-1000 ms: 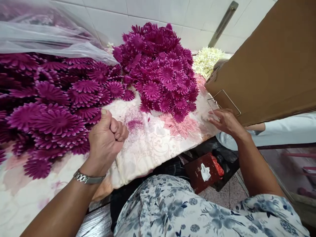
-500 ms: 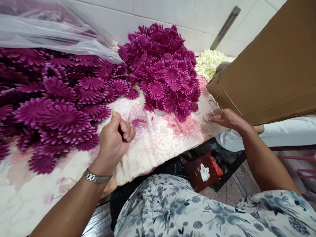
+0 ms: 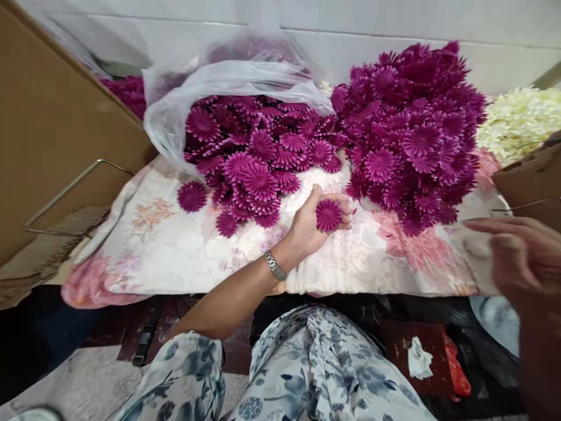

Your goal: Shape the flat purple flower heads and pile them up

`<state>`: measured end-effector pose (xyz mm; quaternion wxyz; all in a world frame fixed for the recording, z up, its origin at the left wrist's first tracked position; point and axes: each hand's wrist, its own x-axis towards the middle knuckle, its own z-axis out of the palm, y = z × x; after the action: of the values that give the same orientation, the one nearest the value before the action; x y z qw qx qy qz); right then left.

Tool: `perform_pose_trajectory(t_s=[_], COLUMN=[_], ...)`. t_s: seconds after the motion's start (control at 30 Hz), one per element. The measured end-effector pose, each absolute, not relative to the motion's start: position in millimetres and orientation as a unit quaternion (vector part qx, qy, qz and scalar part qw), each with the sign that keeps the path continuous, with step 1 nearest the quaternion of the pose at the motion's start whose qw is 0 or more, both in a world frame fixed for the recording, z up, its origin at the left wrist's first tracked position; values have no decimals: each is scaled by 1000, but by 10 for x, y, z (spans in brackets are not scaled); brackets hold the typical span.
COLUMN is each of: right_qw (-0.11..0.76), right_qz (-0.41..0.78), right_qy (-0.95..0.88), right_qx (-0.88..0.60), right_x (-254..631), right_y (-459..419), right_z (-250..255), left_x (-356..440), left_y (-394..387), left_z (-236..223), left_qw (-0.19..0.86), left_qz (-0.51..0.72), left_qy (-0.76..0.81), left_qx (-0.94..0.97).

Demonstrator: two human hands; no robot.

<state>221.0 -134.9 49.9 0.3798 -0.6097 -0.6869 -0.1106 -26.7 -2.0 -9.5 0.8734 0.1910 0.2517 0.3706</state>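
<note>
My left hand [image 3: 313, 225], with a metal watch on the wrist, lies palm up over the flowered cloth [image 3: 184, 251] and holds one magenta fabric flower [image 3: 328, 214] in its fingers. Beside it, a loose heap of the same magenta flowers [image 3: 258, 158] spills out of a clear plastic bag [image 3: 228, 76]. A second, taller pile of magenta flowers [image 3: 412, 128] rises to the right. My right hand [image 3: 521, 257] is blurred at the right edge, fingers spread, with nothing visible in it.
A brown cardboard box [image 3: 48, 140] with a wire handle stands at the left. Another cardboard box [image 3: 532, 178] sits at the right, with cream flowers [image 3: 517, 120] behind it. A white tiled wall closes the back. Under the table lies a dark red box [image 3: 421, 356].
My view has swung left. My left hand has opened from a fist and now shows a flower in its fingers. My right hand has come off the cloth's right edge and lifted.
</note>
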Motion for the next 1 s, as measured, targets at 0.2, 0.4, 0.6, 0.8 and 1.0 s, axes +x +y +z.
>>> perform_pose_trajectory(t_s=[0.2,0.4,0.6,0.8,1.0], right_qw=[308,243,208,216,278], right_qz=[-136,-168,-173,-146,-64], right_qy=[-837,-841,-847,-826,-823], right_qx=[-431,-453,-457,-499,-490], right_x=[962,690,837,747,628], right_y=[-630,-540,-567,-487,-564], right_z=[115,-192,-192,-288,-367], left_x=[-217,-288,-273,-247,-301], left_y=[-53,96,129,119,104], left_z=[6,123,67,-5,14], left_qw=[866,847,822,829,851], left_qz=[376,429,496,491,453], left_qy=[309,305,262,254,254], left_qx=[113,76,98,87,81])
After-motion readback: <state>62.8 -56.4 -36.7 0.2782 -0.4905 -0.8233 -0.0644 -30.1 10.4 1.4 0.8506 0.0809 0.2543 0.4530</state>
